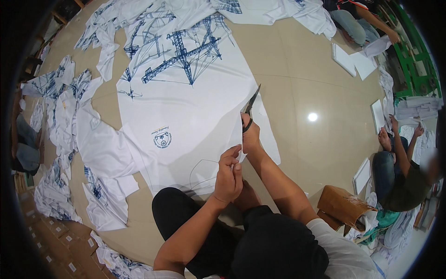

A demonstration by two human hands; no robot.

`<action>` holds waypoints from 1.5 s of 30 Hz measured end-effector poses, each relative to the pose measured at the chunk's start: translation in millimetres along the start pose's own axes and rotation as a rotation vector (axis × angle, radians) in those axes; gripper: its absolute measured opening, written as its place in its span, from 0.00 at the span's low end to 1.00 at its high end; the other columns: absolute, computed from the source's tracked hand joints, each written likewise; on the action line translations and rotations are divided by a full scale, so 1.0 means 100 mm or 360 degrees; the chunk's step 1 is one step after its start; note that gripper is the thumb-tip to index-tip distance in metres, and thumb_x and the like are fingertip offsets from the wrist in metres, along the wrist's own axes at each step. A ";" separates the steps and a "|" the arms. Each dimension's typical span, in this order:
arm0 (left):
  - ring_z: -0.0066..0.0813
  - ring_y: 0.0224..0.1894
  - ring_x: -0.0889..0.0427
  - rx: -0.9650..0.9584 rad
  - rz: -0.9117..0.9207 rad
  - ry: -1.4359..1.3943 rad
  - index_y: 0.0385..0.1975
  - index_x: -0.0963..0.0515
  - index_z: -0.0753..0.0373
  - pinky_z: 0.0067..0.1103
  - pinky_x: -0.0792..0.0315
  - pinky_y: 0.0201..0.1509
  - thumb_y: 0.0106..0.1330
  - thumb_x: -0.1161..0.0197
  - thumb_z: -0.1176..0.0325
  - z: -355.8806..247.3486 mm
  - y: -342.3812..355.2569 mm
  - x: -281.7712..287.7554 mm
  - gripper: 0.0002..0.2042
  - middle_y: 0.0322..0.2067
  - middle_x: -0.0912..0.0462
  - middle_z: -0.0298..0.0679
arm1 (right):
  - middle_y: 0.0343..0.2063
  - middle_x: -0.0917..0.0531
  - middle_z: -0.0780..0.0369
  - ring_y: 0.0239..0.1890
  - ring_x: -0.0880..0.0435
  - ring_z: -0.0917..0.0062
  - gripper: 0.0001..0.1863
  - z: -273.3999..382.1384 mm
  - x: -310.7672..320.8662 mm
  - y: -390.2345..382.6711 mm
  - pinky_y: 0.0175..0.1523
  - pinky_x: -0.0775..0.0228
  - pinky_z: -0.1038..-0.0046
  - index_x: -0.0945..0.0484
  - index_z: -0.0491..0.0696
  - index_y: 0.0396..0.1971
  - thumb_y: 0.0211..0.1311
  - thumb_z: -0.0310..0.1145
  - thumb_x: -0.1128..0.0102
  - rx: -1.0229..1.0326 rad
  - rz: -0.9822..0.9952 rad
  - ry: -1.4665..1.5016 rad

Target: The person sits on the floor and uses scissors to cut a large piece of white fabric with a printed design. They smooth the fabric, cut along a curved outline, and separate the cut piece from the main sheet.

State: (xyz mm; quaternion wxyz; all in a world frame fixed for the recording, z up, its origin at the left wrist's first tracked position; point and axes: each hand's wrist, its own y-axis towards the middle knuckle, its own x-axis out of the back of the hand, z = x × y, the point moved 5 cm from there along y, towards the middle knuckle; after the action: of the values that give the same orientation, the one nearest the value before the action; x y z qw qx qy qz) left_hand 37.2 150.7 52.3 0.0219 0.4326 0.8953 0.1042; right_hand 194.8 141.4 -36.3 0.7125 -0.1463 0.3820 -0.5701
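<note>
The right hand (251, 137) wraps the scissors (253, 103), fingers partly hidden by white cloth (200, 111); the left hand (228, 179) curls at its edge, pinching or not I cannot tell; the cloth covers floor (306, 153), its far end blurring into other cloths (193, 14).

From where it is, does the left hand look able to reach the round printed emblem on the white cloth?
Probably yes: the emblem lies uncovered on the white cloth, to the left of the left hand, with nothing standing between them.
</note>
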 end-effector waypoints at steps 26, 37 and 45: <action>0.56 0.68 0.26 0.0004 0.0003 -0.0009 0.50 0.39 0.70 0.41 0.30 0.74 0.81 0.55 0.74 0.01 0.01 0.00 0.07 0.64 0.32 0.64 | 0.30 0.16 0.67 0.31 0.18 0.80 0.15 -0.14 0.11 0.22 0.36 0.24 0.73 0.14 0.44 0.39 0.63 0.42 0.28 -0.0144 -0.0083 -0.0021; 0.56 0.68 0.26 0.0028 -0.0003 -0.0032 0.51 0.38 0.70 0.40 0.31 0.74 0.81 0.55 0.74 0.03 0.00 0.01 0.07 0.65 0.32 0.64 | 0.31 0.16 0.65 0.32 0.18 0.79 0.18 -0.16 0.11 0.19 0.37 0.24 0.72 0.14 0.43 0.40 0.63 0.44 0.28 -0.0109 -0.0083 -0.0118; 0.56 0.68 0.26 0.0045 -0.0003 -0.0039 0.51 0.38 0.70 0.40 0.30 0.73 0.82 0.54 0.72 0.05 -0.01 0.01 0.08 0.65 0.32 0.63 | 0.28 0.16 0.63 0.28 0.19 0.78 0.16 0.07 -0.13 -0.10 0.33 0.26 0.72 0.17 0.40 0.36 0.62 0.40 0.33 -0.0017 -0.0077 -0.0208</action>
State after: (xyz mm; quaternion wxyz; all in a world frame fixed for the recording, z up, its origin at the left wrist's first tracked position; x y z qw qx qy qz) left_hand 36.6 151.8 47.2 0.0267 0.4332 0.8968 0.0862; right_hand 192.0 149.1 -20.3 0.7212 -0.1963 0.3341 -0.5742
